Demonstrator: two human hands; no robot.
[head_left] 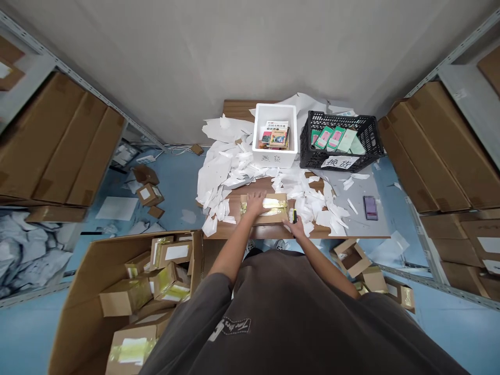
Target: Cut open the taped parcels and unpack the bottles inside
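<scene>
A small cardboard parcel (273,208) wrapped with shiny yellow tape lies near the front edge of the wooden table (234,109). My left hand (255,202) rests flat on its top, fingers spread. My right hand (296,225) is at the parcel's right end, curled round a small yellow-and-black tool (294,215), probably a cutter. Torn white paper scraps (222,172) lie heaped around the parcel.
A white bin (274,156) with booklets and a black crate (344,156) with green packets stand at the table's back. A purple phone (370,207) lies at the right. A big carton (97,260) of taped parcels sits at floor left. Shelves with cartons flank both sides.
</scene>
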